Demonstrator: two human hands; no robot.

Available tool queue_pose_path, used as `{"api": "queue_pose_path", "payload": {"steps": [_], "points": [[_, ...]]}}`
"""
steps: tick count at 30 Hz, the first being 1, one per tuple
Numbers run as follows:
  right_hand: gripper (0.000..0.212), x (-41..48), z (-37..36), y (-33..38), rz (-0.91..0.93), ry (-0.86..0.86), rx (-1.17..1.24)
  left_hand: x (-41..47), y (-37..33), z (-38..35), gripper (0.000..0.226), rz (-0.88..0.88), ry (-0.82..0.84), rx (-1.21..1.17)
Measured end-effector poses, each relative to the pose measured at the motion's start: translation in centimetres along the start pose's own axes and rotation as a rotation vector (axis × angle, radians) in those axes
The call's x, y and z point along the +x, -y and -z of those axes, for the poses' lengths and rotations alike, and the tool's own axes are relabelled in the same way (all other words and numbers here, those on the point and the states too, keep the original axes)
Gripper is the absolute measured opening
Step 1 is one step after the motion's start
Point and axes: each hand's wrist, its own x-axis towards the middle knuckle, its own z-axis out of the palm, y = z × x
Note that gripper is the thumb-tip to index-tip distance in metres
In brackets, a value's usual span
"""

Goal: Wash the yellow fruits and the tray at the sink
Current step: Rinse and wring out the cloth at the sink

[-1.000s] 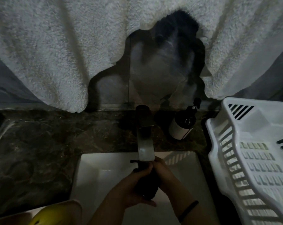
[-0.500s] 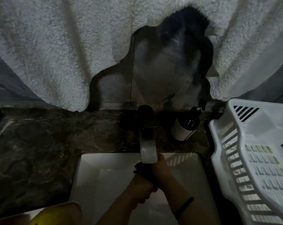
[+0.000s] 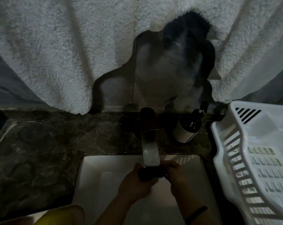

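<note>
Over the white sink [image 3: 95, 176], my left hand [image 3: 136, 185] and my right hand [image 3: 175, 173] together grip a small dark object [image 3: 151, 174], held crosswise right under the faucet spout [image 3: 150, 153]. In the dim light I cannot tell what it is, nor whether water is running. A yellow fruit [image 3: 50, 219] lies in a pale tray [image 3: 71, 210] at the bottom left corner, cut off by the frame edge and apart from both hands.
A white slatted plastic basket [image 3: 232, 159] stands on the right of the sink. A dark pump bottle [image 3: 185, 129] sits behind it next to the faucet. Dark marble counter [image 3: 40, 151] extends left. White towels [image 3: 56, 46] hang over the mirror behind.
The dark object has turned from upright to crosswise between my hands and moved up closer under the spout. My hands have shifted slightly apart onto its two ends.
</note>
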Motion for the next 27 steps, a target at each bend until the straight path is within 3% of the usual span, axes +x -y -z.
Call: {"api": "queue_pose_path", "payload": {"steps": [2,5,7,9,12,14,15,16,18,21,24,27], "points": [[0.016,0.1,1.1,-0.4,-0.139,-0.039,0.009,0.1,-0.7,0.4,0.031,0.033,-0.075,-0.242],[0.009,-0.9,1.1,-0.2,-0.332,0.075,-0.18,1.1,-1.8,1.2,0.005,0.232,-0.161,-0.649],[0.01,-1.7,0.8,-0.6,-0.315,0.162,-0.413,1.5,-2.5,1.2,0.027,0.358,-0.115,-0.813],[0.014,-1.5,0.2,-0.7,-0.166,0.13,-0.515,0.9,-2.6,1.1,0.037,0.389,-0.125,-0.903],[0.007,-2.0,-0.9,0.4,-0.09,0.098,-0.162,0.0,-2.7,0.9,0.039,0.437,-0.048,-0.975],[0.019,-2.7,-1.2,1.3,-0.194,0.226,0.175,-0.5,-2.2,1.0,0.048,0.401,0.001,-1.051],[0.025,-3.2,-1.2,1.7,-0.188,0.291,0.226,-0.5,-1.8,1.1,0.049,0.365,0.02,-1.071],[0.026,-3.2,-1.1,1.6,-0.14,0.308,0.212,-0.6,-1.5,1.2,0.046,0.325,0.059,-1.063],[0.022,-3.1,-1.0,1.3,-0.044,0.173,0.097,-1.0,-1.7,1.2,0.036,0.296,0.096,-0.988],[0.023,-2.0,-0.7,1.3,0.041,-0.054,-0.079,-0.9,-1.7,1.3,0.037,0.374,-0.058,-0.865],[0.019,-1.4,-0.2,0.4,-0.068,-0.12,0.139,-0.9,-1.0,1.5,0.041,0.472,-0.152,-1.004],[0.037,-1.8,-0.6,0.7,-0.261,0.012,0.392,-0.9,-1.1,1.3,0.041,0.508,-0.107,-1.081]]}}
